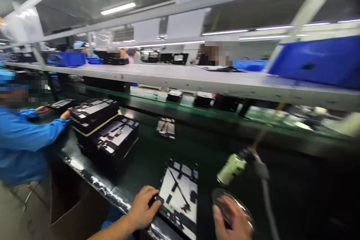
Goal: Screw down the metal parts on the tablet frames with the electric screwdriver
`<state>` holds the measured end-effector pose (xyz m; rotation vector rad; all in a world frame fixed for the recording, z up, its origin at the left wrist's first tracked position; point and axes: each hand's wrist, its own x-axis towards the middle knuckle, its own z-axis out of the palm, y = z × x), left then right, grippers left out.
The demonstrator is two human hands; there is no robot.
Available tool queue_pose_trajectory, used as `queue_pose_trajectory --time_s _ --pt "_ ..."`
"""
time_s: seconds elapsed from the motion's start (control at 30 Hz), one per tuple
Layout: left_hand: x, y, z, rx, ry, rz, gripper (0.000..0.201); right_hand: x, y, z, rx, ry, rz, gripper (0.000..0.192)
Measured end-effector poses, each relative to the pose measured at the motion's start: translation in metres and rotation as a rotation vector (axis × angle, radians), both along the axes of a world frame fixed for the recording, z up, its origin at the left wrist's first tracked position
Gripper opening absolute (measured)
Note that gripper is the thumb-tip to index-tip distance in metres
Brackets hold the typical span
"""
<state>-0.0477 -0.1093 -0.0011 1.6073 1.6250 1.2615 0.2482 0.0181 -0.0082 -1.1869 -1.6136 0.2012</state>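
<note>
A flat tablet-like device (180, 191), its inside showing white panels, black strips and a thin dark cable, lies on the dark bench before me. My left hand (144, 207) grips its left edge, thumb and fingers closed around the rim. To the right, my right hand (234, 219) is over a round shiny dish (249, 213), with fingertips drawn together inside the rim. Blur hides anything between those fingers. Just beyond the dish, a pale green cylindrical tool (232, 168) hangs at a tilt, with a grey cable beside it.
Stacks of similar devices (118, 133) stand to the left, and a smaller panel (165, 127) lies farther back. A co-worker in a blue smock (25, 131) handles another device at far left. A white shelf (168, 73) crosses above the bench, bearing blue bins (317, 60).
</note>
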Motion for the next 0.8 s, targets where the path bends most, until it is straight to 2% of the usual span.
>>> queue_pose_trajectory --time_s 0.07,0.13,0.27,0.37,0.47,0.67,0.8 --pt "-0.004 -0.002 0.004 -0.016 -0.034 -0.021 0.035 -0.003 -0.034 -0.007 -0.207 -0.006 0.11 0.046" --pt "-0.008 -0.003 0.003 -0.019 -0.039 -0.048 0.036 -0.007 -0.06 -0.011 -0.377 -0.069 0.223 0.047" --pt "-0.012 -0.008 -0.01 -0.014 0.066 -0.065 0.042 -0.018 -0.091 0.001 -0.521 -0.28 0.341 0.059" --pt "-0.013 -0.013 -0.026 0.016 0.22 -0.068 0.053 -0.028 -0.098 0.017 -0.617 -0.43 0.316 0.078" --pt "-0.015 -0.015 -0.041 0.089 0.346 -0.082 0.056 -0.034 -0.098 0.023 -0.667 -0.527 0.303 0.083" --pt "-0.022 -0.013 -0.064 0.219 0.406 -0.045 0.048 -0.033 -0.099 0.014 -0.644 -0.484 0.291 0.079" --pt "-0.03 -0.008 -0.081 0.229 0.361 -0.111 0.052 -0.031 -0.098 0.007 -0.66 -0.46 0.293 0.077"
